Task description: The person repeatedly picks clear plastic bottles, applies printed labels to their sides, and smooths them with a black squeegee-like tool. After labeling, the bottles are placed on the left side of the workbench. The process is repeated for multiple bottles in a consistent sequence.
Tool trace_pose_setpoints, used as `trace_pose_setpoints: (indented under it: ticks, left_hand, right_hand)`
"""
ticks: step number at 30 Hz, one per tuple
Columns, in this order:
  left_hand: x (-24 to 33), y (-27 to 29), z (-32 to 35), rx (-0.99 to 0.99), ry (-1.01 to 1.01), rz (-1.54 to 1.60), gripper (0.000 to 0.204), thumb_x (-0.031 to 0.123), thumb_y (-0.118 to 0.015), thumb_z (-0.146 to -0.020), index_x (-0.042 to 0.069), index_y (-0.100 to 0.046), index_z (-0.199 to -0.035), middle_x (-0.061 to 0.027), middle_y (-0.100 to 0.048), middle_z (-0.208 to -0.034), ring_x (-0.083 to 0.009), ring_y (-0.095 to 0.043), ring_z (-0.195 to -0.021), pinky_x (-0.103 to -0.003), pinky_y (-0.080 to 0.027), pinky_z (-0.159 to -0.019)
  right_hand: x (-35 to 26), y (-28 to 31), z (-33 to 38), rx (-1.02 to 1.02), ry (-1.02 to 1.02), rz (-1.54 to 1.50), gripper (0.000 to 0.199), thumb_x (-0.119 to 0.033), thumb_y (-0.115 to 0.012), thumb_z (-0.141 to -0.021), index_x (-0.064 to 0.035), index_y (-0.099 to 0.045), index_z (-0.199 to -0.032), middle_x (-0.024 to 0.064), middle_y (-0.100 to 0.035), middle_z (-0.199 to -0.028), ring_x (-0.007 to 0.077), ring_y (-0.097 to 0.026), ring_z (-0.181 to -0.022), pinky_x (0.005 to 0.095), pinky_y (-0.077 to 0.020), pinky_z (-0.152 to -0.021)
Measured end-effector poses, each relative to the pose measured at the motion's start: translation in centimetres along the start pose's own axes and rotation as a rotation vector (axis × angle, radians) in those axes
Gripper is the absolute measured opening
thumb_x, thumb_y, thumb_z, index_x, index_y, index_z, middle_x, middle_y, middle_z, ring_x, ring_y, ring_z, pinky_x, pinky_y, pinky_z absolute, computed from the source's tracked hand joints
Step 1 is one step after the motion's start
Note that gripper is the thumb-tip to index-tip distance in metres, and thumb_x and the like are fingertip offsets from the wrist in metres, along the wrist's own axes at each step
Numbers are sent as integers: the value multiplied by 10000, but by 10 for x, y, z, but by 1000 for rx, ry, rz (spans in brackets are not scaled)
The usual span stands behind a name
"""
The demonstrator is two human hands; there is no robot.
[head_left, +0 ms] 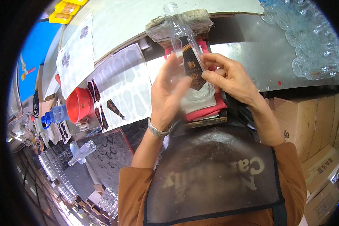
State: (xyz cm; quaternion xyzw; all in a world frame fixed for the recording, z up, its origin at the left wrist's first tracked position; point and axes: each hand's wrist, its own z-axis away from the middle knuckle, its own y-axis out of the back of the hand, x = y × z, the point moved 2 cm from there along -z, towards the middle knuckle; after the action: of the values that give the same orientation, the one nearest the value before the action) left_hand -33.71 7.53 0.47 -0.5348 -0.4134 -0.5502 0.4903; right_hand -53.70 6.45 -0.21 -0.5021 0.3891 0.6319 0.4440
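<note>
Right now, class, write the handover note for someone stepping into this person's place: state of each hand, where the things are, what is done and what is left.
Left hand: open palm and fingers pressed against the side of the clear glass bottle, steadying it.
Right hand: fingers pressing the dark pointed label onto the bottle's front.
Bottle: lying neck away from the person on a red cloth pad on the bench.
Done: label is on the bottle, roughly along its length.
Left: smoothing it down appears unfinished. More loose labels lie on backing sheets at the left; unlabelled clear bottles are stacked at the upper right.
</note>
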Motion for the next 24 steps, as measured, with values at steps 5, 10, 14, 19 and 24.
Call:
trace_pose_setpoints:
  ticks: [5, 10, 14, 19, 24]
  left_hand:
    - [-1, -1, -1, 22, -1, -14, 686, 18, -699, -903, -35, -375, -1505, -179, -515, -1438, -234, -557, -1252, -353, -535, -960]
    - [-1, -2, -1, 28, 5, -47, 693, -1, -709, -888, -32, -385, -1501, -177, -528, -1427, -236, -562, -1253, -352, -533, -966]
    - [-2, -1, -2, 22, 14, -28, 692, -9, -707, -888, -31, -386, -1500, -176, -529, -1428, -239, -557, -1265, -353, -530, -974]
    - [-8, 0, -2, 52, 33, 77, 693, -15, -704, -888, -17, -387, -1505, -163, -529, -1432, -231, -549, -1279, -352, -518, -994]
    - [-6, 1, -3, 36, 21, 22, 698, -13, -683, -887, -9, -379, -1515, -161, -513, -1454, -234, -534, -1302, -368, -497, -1023]
  right_hand:
    - [3, 2, 0, 1, 17, -9, 554, -275, -713, -908, 77, -567, -1310, 172, -714, -1137, 148, -695, -884, 287, -540, -807]
    - [1, 3, 0, -7, 18, -12, 543, -266, -708, -911, 81, -569, -1305, 175, -711, -1139, 164, -703, -910, 293, -542, -825]
    - [0, 3, 0, -7, 18, -4, 531, -263, -706, -911, 80, -575, -1296, 162, -718, -1114, 156, -703, -888, 287, -539, -815]
    - [-8, 2, 2, -11, -27, 94, 510, -266, -708, -910, 70, -590, -1276, 136, -730, -1063, 122, -675, -765, 265, -529, -738]
    - [5, 5, -6, 9, 66, -87, 492, -283, -691, -926, 61, -604, -1267, 108, -734, -989, 88, -612, -632, 259, -502, -635]
